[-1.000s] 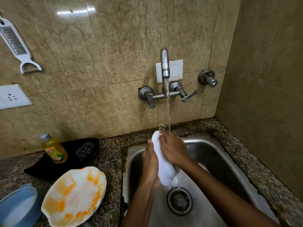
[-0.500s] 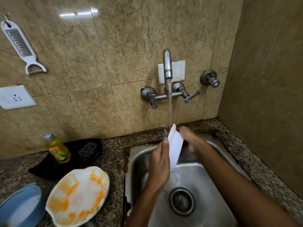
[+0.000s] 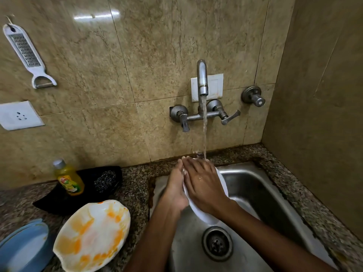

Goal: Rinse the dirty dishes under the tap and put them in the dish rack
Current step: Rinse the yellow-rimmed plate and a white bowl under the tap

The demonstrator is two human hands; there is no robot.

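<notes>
Left hand: the left hand reaches up over the steel sink, fingers straight and close together, lying flat against the left face of a white round plate.
Right hand: the right hand lies across the plate's other face, fingers straight and slightly spread, palm pressed on it, wet on the back.
Plate: held on edge and tilted between the two palms, above the sink basin and just above the round metal drain.
Water: a thin stream falls from the grey metal wall tap and lands at the fingertips, at the plate's top edge.
Waiting dishes: a white plate smeared with orange sauce sits on the speckled granite desk left of the sink; beside it, a pale blue plate.
Other things: a yellow bottle of dish liquid lies on a black dish that also holds a dark scrubber; a white grater with a peeler end hangs on the tiled wall.
Hidden: most of the held plate is covered by the hands; only its lower rim and right edge show.
Cut off: the blue plate runs out of view at the lower left.
</notes>
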